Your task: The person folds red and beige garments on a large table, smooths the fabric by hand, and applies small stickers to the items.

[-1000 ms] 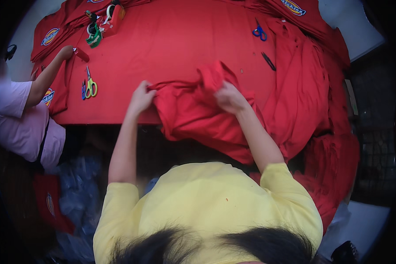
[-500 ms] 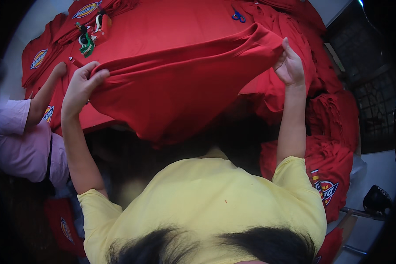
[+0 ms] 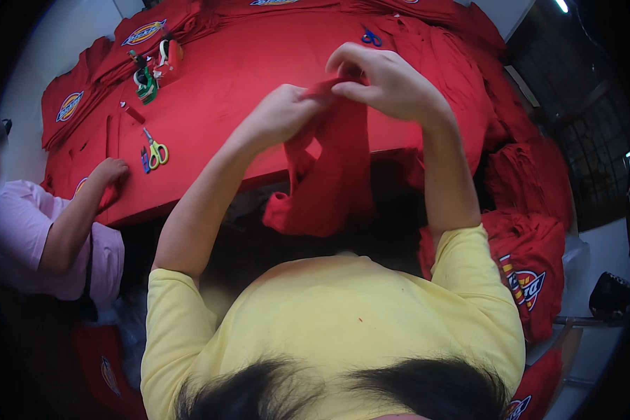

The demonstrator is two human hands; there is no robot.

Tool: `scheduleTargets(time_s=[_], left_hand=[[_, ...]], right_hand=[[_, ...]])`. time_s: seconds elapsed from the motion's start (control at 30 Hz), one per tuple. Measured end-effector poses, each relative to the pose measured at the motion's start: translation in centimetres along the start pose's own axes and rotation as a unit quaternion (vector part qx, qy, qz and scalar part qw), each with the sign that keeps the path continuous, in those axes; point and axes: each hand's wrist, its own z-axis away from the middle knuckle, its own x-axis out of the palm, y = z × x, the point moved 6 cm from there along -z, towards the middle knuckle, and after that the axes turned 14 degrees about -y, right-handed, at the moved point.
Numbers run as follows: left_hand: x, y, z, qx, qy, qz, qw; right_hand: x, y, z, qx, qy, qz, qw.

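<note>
A red fabric garment point(image 3: 332, 168) hangs bunched from both hands, in front of the table's near edge. My left hand point(image 3: 283, 115) pinches its upper edge with closed fingers. Close to its right, my right hand point(image 3: 388, 80) grips the same edge, thumb pressed toward the curled fingers. The lower part of the cloth dangles in loose folds, slightly blurred. How the fingertips meet the cloth is partly hidden. Beyond my right hand lies a pair of blue-handled scissors point(image 3: 372, 36) on the table.
Red cloth covers the table point(image 3: 224, 84). On its left lie yellow-handled scissors point(image 3: 157, 152), a small red tube point(image 3: 132, 113), a green tape dispenser point(image 3: 145, 87) and a red one point(image 3: 169, 61). Stacked red garments point(image 3: 525, 182) stand at right. A co-worker in pink point(image 3: 42, 227) rests a hand on the table's left.
My hands have come together from wide apart. The garment, stretched between them before, now hangs narrow and bunched. The yellow-handled scissors have come into sight, and the co-worker's hand has moved nearer.
</note>
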Motion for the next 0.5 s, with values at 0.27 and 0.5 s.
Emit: scheduleTargets(time_s=[0.27,0.5], left_hand=[[3.0,2.5,3.5,0.234,0.013,0.433,0.87],[0.8,-1.2,10.0,0.369,0.104,0.474,0.793]], right_hand=[[11.6,2.6,7.3,0.128,0.222,-0.152,0.955],[13.8,11.5,14.9,0.302,-0.095,-0.133,0.939]])
